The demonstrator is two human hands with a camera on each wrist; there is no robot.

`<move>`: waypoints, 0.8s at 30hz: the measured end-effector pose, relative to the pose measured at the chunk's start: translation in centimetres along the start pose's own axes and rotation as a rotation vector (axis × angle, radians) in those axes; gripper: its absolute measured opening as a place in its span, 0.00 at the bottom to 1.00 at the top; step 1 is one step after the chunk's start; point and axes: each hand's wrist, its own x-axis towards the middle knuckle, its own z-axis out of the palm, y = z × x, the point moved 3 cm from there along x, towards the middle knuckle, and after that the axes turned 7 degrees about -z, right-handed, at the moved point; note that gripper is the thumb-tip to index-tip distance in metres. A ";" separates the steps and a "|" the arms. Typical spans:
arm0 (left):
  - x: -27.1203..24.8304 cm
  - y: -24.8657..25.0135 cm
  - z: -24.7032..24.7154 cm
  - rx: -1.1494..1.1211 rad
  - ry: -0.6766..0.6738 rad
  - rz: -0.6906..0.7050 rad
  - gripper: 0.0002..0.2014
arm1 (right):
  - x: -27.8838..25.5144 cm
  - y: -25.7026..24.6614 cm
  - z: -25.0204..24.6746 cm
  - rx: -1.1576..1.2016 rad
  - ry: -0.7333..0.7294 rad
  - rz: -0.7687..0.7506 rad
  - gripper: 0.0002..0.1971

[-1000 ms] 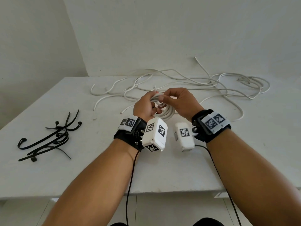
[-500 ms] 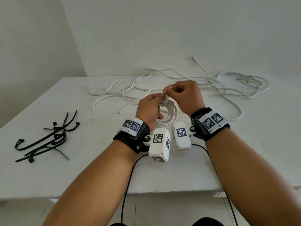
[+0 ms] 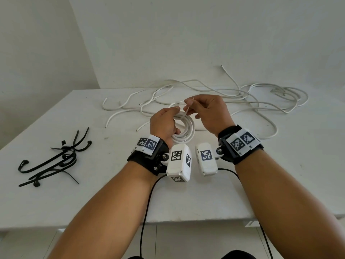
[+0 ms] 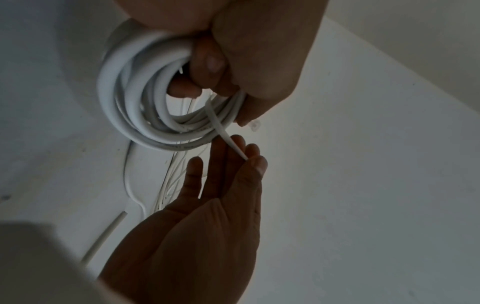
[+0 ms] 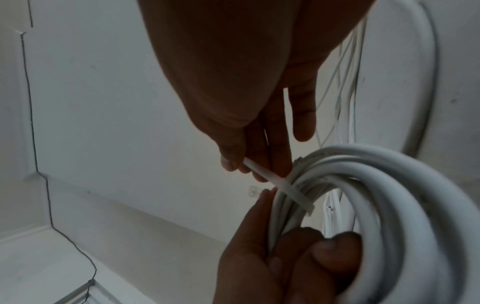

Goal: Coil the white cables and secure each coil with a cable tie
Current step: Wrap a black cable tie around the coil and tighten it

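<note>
A coil of white cable [image 3: 185,130] [image 4: 135,115] [image 5: 376,205] is held above the table in my left hand [image 3: 164,122], whose fingers curl round its strands. A white cable tie [image 3: 188,109] [image 4: 226,135] [image 5: 283,185] wraps across the coil. My right hand [image 3: 207,111] pinches the tie's free tail between thumb and fingertips [image 5: 233,162], just beside the coil; its other fingers are straight. The tie's small head [image 4: 254,125] shows near my left thumb.
Several loose white cables [image 3: 242,98] sprawl over the far half of the white table [image 3: 93,202]. A bunch of black cable ties [image 3: 54,161] lies at the left. The wall stands close behind.
Both hands have lifted the coil slightly and turned it. My right hand has drawn the tie's tail up and away from the coil.
</note>
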 end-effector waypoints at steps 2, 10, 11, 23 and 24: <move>0.0 0.0 0.0 -0.007 0.006 -0.005 0.06 | 0.1 0.0 0.2 -0.034 -0.005 -0.036 0.09; -0.4 0.1 0.1 0.012 0.042 0.048 0.07 | 0.0 0.0 1.2 -0.271 -0.088 -0.119 0.17; -0.4 0.2 0.1 0.012 0.046 0.064 0.06 | 0.0 -0.1 1.0 -0.250 -0.042 -0.131 0.17; -0.5 0.4 0.3 0.300 -0.016 0.307 0.06 | 0.3 0.2 0.0 -0.247 -0.063 -0.074 0.03; -0.5 0.5 0.3 0.302 -0.027 0.317 0.05 | 0.3 0.1 0.0 -0.230 -0.067 -0.066 0.02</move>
